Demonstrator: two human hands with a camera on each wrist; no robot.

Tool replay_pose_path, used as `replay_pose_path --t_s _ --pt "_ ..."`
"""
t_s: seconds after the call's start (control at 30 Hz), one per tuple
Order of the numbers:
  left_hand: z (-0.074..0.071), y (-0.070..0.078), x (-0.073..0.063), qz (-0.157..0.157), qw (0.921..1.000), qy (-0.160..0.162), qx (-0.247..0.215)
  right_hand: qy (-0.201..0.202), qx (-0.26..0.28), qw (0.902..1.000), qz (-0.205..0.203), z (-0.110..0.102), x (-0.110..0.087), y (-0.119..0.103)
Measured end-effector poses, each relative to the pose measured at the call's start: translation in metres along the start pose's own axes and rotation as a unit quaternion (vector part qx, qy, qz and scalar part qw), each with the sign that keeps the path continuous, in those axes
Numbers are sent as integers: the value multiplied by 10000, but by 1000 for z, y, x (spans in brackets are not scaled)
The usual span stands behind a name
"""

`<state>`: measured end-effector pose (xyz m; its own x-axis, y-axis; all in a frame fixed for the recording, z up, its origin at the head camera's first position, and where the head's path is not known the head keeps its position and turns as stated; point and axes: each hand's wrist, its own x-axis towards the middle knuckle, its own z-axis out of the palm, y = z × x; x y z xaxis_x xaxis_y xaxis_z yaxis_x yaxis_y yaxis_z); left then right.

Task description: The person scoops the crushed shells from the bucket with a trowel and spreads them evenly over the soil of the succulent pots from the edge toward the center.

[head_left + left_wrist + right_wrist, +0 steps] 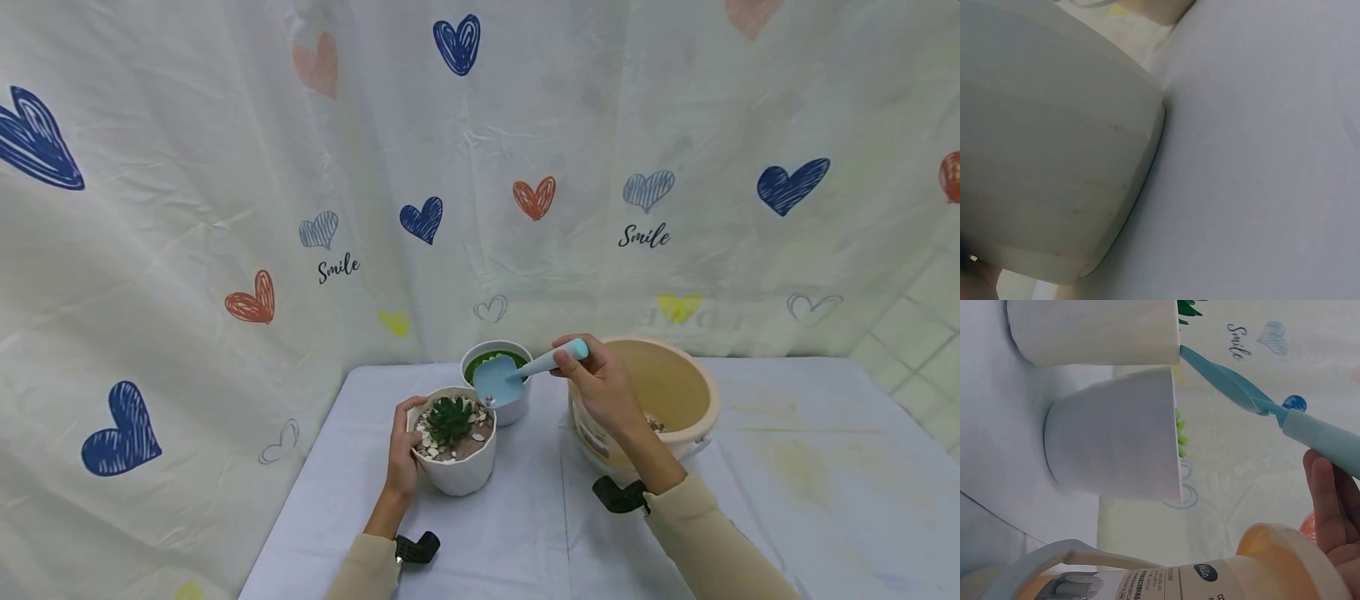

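My left hand [405,450] grips the left side of a white flowerpot [459,477], its thumb at the rim. Inside grows a dark green succulent [451,419], ringed by white pebbles [427,444] over brown soil. In my right hand [606,390] is the handle of a light blue hand trowel [498,382]. Its blade slopes down to the left, tip right at the pot's rim, a few small stones at the tip. The right wrist view shows the trowel [1229,381] from the side. In the left wrist view the pot wall [1054,137] covers most of my left hand.
Behind the trowel blade stands a second white pot [513,410] with a bright green plant. A cream bucket [697,400] with a handle and some pebbles at its bottom sits to the right, under my right forearm. The table [525,542] has a white cloth; a heart-patterned curtain [570,125] hangs behind.
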<state>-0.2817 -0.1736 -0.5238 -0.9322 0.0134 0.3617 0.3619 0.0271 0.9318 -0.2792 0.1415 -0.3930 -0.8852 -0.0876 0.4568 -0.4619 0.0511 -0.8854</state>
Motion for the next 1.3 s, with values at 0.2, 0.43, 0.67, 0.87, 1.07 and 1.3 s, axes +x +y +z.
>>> replay_pose_path --t_s 0.2,0.43,0.67,0.87,1.07,1.3 --pt "2 1 -2 -101 9996 116 257 -76 -29 9998 -180 0 0 2" --pt "5 3 -6 135 9955 392 850 -268 109 9993 -240 0 0 0" --pt "9 4 -9 443 9851 795 1458 -340 61 9990 -285 0 -2 -1" --pt "9 2 -9 687 9788 1057 1614 -277 63 9990 -337 0 -2 0" --pt "9 0 -9 951 9741 1139 1708 -37 117 9996 -273 1 -2 0" --pt "8 -1 -8 1185 9618 1252 2126 305 286 9990 -131 -1 0 2"
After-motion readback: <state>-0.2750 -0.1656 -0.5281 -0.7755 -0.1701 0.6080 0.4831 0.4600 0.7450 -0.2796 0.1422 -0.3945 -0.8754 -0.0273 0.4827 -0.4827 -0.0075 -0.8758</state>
